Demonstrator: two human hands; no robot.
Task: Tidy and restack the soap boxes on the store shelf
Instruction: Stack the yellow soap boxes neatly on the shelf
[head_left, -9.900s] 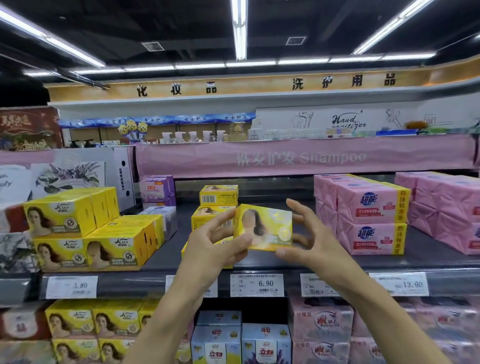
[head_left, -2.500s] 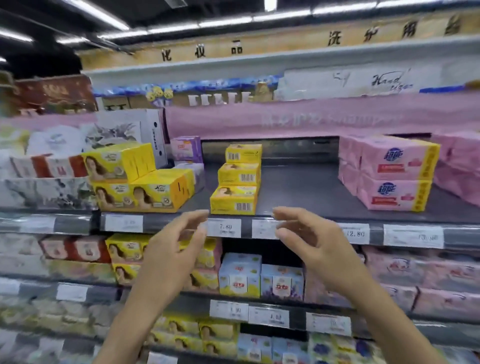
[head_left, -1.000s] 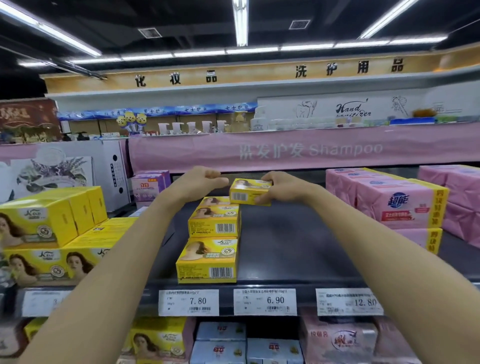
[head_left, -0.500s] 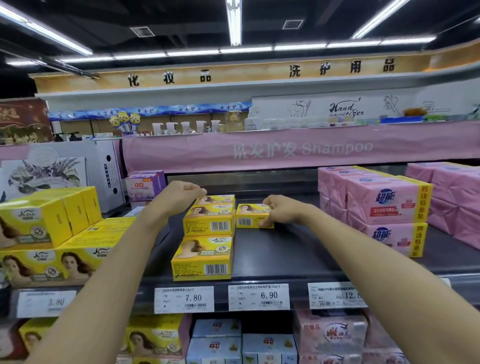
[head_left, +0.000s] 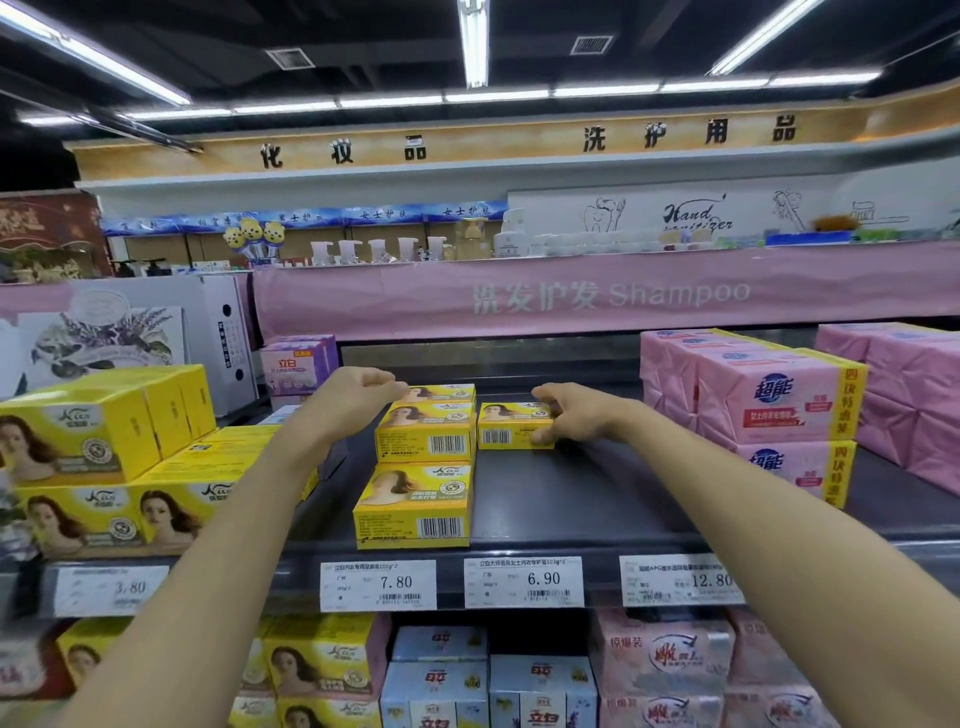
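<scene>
A row of yellow soap boxes (head_left: 423, 434) runs front to back on the dark shelf (head_left: 571, 499), with the nearest box (head_left: 413, 506) at the front edge. To the right of the row lies a single yellow soap box (head_left: 511, 427), flat on the shelf. My right hand (head_left: 571, 413) grips this box at its right end. My left hand (head_left: 358, 387) hovers loosely curled at the back left of the row, holding nothing.
Larger yellow soap packs (head_left: 104, 457) are stacked at the left. Pink wrapped packs (head_left: 779, 410) stand at the right. A purple box (head_left: 298, 364) sits at the back left. Price tags (head_left: 522, 581) line the shelf edge. More boxes fill the shelf below.
One second ago both hands held the single box in the air above the row. It came down onto the shelf right of the row; my left hand moved away to the left.
</scene>
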